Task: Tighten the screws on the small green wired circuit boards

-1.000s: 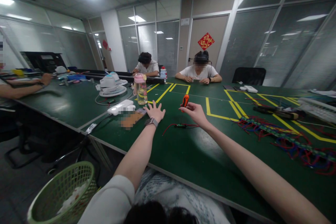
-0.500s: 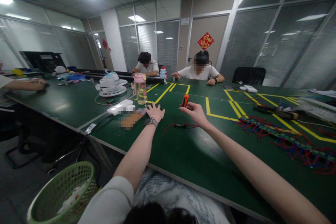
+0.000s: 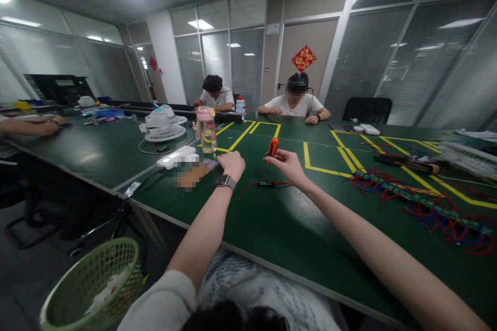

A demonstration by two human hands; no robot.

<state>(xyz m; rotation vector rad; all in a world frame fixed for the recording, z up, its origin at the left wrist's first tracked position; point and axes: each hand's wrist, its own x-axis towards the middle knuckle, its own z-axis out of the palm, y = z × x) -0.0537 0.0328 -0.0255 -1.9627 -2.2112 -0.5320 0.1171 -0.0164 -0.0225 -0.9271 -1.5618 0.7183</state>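
Note:
My right hand [image 3: 288, 165] grips an orange and black screwdriver [image 3: 274, 147] by its handle, upright, with the thin shaft pointing down. Just below it, a small green circuit board [image 3: 265, 184] with red and black wires lies on the green table [image 3: 248, 217]. To the left, my left hand [image 3: 233, 164], with a watch on the wrist, rests on the table with its fingers curled in and mostly hidden; I see nothing in it. Beside that hand lie a brown flat piece [image 3: 194, 173] and a phone-like flat object [image 3: 209, 164].
A pink-lidded bottle [image 3: 206, 129], a white power strip [image 3: 178, 157] and white fans [image 3: 163, 126] stand left. On the right lies a row of wired circuit boards [image 3: 419, 201]. Two people [image 3: 297, 98] sit opposite; another person's arm [image 3: 33, 125] shows far left. A green basket [image 3: 93, 284] stands below.
The fingers of my left hand, spread on the table before, are now drawn in. My right hand and the screwdriver stay nearly where they were. One person opposite has moved a hand inward.

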